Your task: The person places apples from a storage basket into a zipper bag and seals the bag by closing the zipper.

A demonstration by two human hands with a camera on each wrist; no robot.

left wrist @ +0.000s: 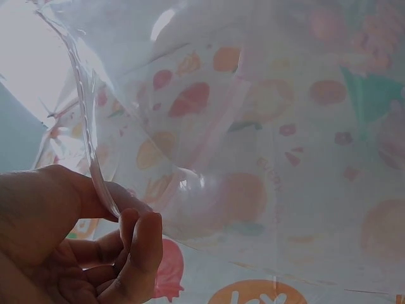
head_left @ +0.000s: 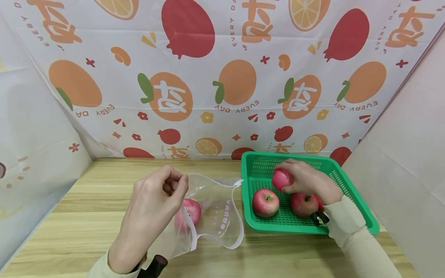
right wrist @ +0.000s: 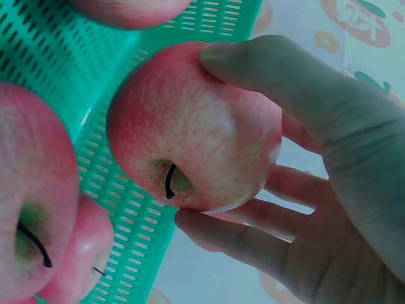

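Observation:
My left hand [head_left: 149,212] pinches the rim of a clear plastic zip bag [head_left: 222,210] between thumb and fingertips. The bag's mouth gapes toward the basket, and a white slider [head_left: 238,183] sits on its edge. Inside the bag lies one red apple [head_left: 194,210], partly behind the hand. Over at the green basket [head_left: 285,229], my right hand [head_left: 307,180] grips another apple [head_left: 281,179], thumb on one side and fingers round the other. In the right wrist view this held apple [right wrist: 196,126] has its dark stem showing, tilted above the basket's slotted wall.
More apples sit in the basket: one at front left [head_left: 265,203], and another [head_left: 303,204] beneath my right wrist that partly hides a further one. The wooden table [head_left: 87,227] ends at a fruit-printed cloth [head_left: 205,116] behind, with pale side panels left and right.

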